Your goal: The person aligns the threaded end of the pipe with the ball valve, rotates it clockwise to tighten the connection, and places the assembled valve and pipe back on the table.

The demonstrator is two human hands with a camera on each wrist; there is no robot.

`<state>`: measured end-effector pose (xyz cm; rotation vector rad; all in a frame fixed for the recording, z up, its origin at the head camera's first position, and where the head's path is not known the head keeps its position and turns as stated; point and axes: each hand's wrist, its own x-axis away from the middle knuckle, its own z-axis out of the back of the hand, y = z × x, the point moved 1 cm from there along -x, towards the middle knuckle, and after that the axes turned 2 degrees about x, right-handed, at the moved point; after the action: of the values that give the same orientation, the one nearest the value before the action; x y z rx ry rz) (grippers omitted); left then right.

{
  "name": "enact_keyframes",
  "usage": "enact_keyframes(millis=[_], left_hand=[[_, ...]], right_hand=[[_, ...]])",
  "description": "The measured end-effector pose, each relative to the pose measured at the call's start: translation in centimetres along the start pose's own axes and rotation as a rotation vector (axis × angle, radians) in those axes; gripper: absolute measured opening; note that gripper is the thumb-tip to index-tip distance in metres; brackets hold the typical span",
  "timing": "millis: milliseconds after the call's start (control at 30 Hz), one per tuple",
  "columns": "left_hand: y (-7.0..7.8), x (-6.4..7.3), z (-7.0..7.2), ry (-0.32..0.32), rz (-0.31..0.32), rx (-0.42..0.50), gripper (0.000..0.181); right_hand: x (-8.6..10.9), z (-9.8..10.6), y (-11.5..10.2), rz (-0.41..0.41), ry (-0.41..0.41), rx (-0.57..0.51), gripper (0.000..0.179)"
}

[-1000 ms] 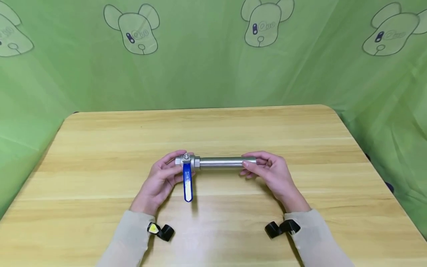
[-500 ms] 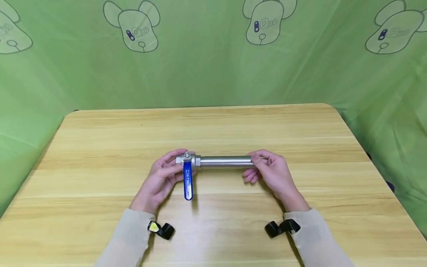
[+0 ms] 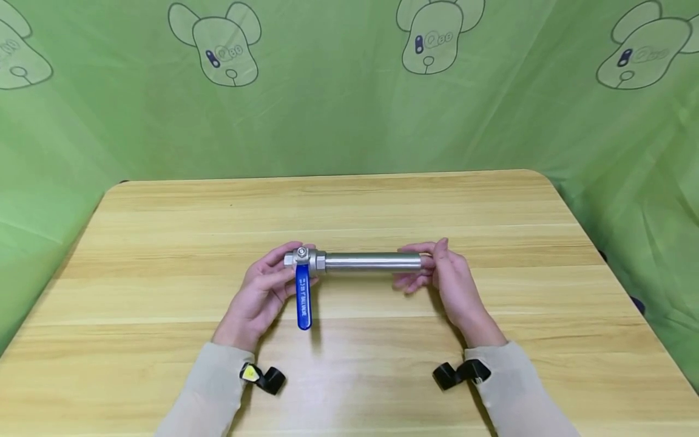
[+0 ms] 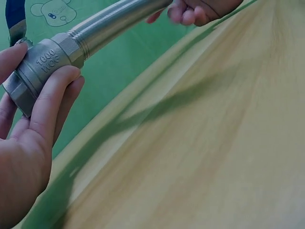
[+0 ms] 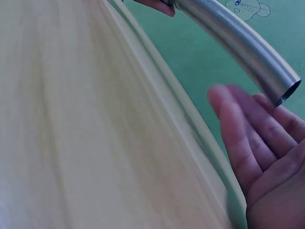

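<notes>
Valve body (image 4: pixel 46 57): raised "1000", with a second line, apparently "WOG", below it. Blue lever (image 3: pixel 303 298): white lettering "BALL VALVE"; the characters before it are unclear. Green curtain (image 3: pixel 327 121): short lettering on the printed animal heads (image 3: pixel 225 51), too indistinct to read surely.

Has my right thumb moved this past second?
Yes; on your right hand, the thumb has lifted off the pipe, moving right and toward the table's far edge.
</notes>
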<state>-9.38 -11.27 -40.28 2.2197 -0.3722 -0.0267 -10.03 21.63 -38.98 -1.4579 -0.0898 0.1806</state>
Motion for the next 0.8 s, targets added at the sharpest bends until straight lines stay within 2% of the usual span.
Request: enact_keyframes(millis=[67,100,200,267,433,567,800], left_hand=[[0.02,0.03,0.08,0.000,-0.005,0.015,0.045],[0.01,0.04,0.13,0.002,-0.006,0.022,0.045],[-0.04,0.02,0.22,0.004,-0.006,0.034,0.045],[-0.09,-0.02,0.23,0.003,-0.002,0.033,0.045],[-0.22,-0.13,0.13,-0.001,0.009,0.006,0.043],[-0.22,-0.15,0.06,0.002,0.012,-0.012,0.041],[-0.21,-0.12,0.08,0.011,0.017,-0.026,0.041]], right_hand=[[-0.06,0.04,0.10,0.038,-0.032,-0.047,0.041],[-0.08,0.06,0.15,0.057,-0.051,-0.081,0.040],[-0.14,0.05,0.33,0.097,-0.112,-0.191,0.069],[-0.12,0.06,0.43,0.102,-0.129,-0.220,0.069],[-0.11,0.11,0.43,0.055,-0.094,-0.183,0.051],[-0.14,0.14,0.32,0.018,-0.060,-0.152,0.048],[-0.14,-0.05,0.25,-0.019,-0.070,-0.201,0.041]])
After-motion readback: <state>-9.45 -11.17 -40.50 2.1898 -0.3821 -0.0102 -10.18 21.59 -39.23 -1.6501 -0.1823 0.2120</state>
